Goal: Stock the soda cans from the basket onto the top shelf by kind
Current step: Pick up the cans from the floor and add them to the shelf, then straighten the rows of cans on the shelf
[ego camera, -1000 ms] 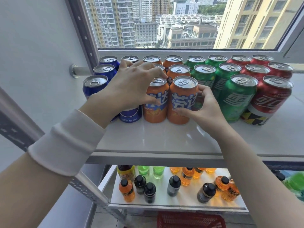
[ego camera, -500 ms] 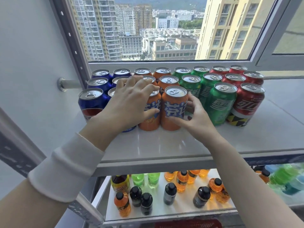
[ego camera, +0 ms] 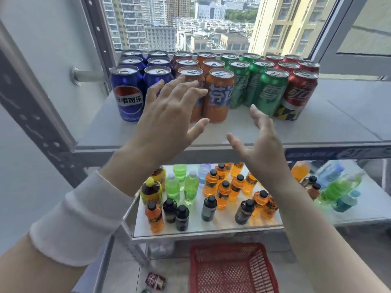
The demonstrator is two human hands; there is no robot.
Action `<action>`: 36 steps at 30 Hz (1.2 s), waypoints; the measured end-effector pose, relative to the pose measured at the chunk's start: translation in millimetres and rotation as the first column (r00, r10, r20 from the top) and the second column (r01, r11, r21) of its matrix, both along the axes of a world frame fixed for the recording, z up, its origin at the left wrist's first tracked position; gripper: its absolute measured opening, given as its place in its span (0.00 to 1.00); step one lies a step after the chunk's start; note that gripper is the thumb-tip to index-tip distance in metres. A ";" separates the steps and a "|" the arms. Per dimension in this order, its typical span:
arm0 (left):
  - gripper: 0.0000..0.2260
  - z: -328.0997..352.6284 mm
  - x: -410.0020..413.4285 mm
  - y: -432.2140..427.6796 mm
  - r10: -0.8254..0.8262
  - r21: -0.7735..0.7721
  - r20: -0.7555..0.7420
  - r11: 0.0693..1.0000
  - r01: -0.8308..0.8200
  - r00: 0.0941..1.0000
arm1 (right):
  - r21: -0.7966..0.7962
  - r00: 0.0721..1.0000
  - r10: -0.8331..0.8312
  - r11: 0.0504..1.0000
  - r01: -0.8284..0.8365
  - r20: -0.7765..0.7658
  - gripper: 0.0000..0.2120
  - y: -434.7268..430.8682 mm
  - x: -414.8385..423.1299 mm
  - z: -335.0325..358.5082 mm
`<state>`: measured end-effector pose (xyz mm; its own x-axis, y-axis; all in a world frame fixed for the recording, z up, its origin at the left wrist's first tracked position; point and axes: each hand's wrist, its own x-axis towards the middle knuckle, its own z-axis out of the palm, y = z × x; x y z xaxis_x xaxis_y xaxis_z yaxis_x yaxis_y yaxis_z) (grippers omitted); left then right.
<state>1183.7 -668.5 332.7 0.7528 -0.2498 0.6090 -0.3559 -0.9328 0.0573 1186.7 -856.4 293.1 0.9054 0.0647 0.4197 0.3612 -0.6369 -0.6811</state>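
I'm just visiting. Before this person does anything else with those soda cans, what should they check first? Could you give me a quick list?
1. Left hand holds nothing: ok.
2. Right hand holds nothing: ok.
3. Blue cans, orange cans, green cans and red cans grouped by kind on the top shelf: ok.
4. Those in front stand upright: ok.
5. Basket emptied: cannot tell, its near end is cut off.
6. No can left out: not ok, a stray can lies on the floor beside the basket.
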 end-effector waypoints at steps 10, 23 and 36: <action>0.25 -52.1 -105.0 11.6 0.053 0.057 -0.157 0.997 -0.045 0.986 | -0.117 0.996 0.062 0.991 -0.070 -0.066 0.30 16.8 -109.4 -50.9; 0.21 -149.5 -194.7 118.4 0.092 0.228 -0.286 0.973 -0.025 0.954 | -0.558 0.991 0.096 0.820 -0.132 -0.092 0.30 124.8 -202.8 -146.7; 0.19 -314.2 -242.2 176.5 0.136 0.131 -0.642 0.989 -0.067 0.755 | -0.691 0.888 0.088 0.595 -0.410 -0.451 0.30 164.7 -244.5 -294.6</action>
<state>941.5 -491.9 18.4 0.9823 -0.1788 -0.0554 -0.1689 -0.9742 0.1497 942.2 -691.7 -1.5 0.8646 0.4535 -0.2164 0.4406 -0.8913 -0.1072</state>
